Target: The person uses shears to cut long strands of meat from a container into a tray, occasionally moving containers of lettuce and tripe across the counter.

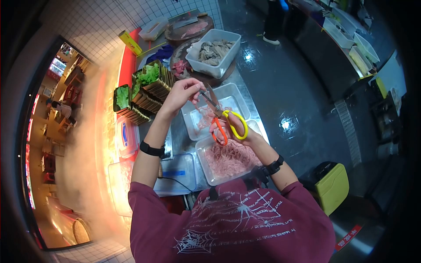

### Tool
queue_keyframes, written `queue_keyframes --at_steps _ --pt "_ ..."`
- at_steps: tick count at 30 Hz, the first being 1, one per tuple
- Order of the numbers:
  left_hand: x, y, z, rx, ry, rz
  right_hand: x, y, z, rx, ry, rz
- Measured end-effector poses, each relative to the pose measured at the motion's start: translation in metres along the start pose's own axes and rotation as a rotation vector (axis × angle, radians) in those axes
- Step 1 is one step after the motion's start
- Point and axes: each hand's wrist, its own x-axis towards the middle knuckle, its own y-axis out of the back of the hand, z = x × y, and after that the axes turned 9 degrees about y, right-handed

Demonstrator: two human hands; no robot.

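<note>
Nearest the maroon sleeves, a clear tray (206,168) on the steel tabletop (180,136) holds a heap of thin pink meat shreds (231,158). Just to its left lies a flat clear lid with a blue label (177,173). Above that tray the right hand (234,133), a black band on its wrist, is clamped through the loops of a pair of scissors (221,117), one handle orange and one yellow. The blades stand apart and point up and away toward the left hand (182,94). The left hand's fingertips are pinched together on a pale strip of meat (195,101), held right at the blades and over a second clear tray (234,98) in which a few pink pieces lie. Beyond the left hand stand close rows of small dark dishes (151,98), several lined with green lettuce (147,74). Farther on, a white tub (228,57) filled with grey-brown meat rests on a round wooden board (215,79), and behind it a second round board (175,37) carries a cleaver (184,19). Far across the dark wet floor (280,87), another person's legs (272,22) stand by a counter.
</note>
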Motion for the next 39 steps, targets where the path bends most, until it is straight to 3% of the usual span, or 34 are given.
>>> queue_keyframes --at_steps 7,9,14,19,21,23,24,25,27,29,31,35,39 --pt "-0.005 -0.004 -0.011 0.073 0.016 -0.032 0.027 -0.002 -0.006 0.025 0.075 0.142" --pt "-0.004 -0.001 -0.017 0.102 0.034 -0.01 0.031 0.002 -0.01 -0.132 0.05 0.121" --pt "-0.007 0.001 -0.034 0.045 0.064 0.033 0.029 -0.011 -0.017 -0.198 0.092 0.203" --pt "-0.009 0.005 -0.049 -0.004 0.077 0.0 0.029 0.01 -0.023 -0.092 0.138 0.274" --pt "-0.002 0.006 -0.067 -0.004 0.081 0.002 0.029 0.023 -0.03 -0.198 0.127 0.322" --pt "0.008 0.007 -0.087 0.177 -0.013 0.11 0.022 0.029 -0.039 -0.255 0.16 0.251" --pt "0.01 0.008 -0.094 0.487 -0.035 0.211 0.021 0.025 -0.041 -0.21 0.174 0.323" --pt "0.008 0.005 -0.104 0.484 -0.028 0.205 0.016 0.029 -0.045 -0.255 0.177 0.303" --pt "0.003 -0.003 -0.127 1.184 -0.503 0.622 0.005 0.029 -0.052 -0.28 0.168 0.299" --pt "-0.003 -0.011 -0.138 1.15 -0.369 0.548 -0.012 0.033 -0.055 -0.391 0.164 0.297" --pt "-0.028 -0.04 -0.146 0.911 0.065 0.205 -0.041 0.037 -0.056 -0.441 0.125 0.353" --pt "-0.05 -0.117 -0.221 0.874 0.157 -0.016 -0.065 0.034 -0.05 -0.471 0.087 0.37" --pt "-0.038 -0.151 -0.267 0.862 0.128 0.121 -0.071 0.037 -0.039 -0.572 0.072 0.357"
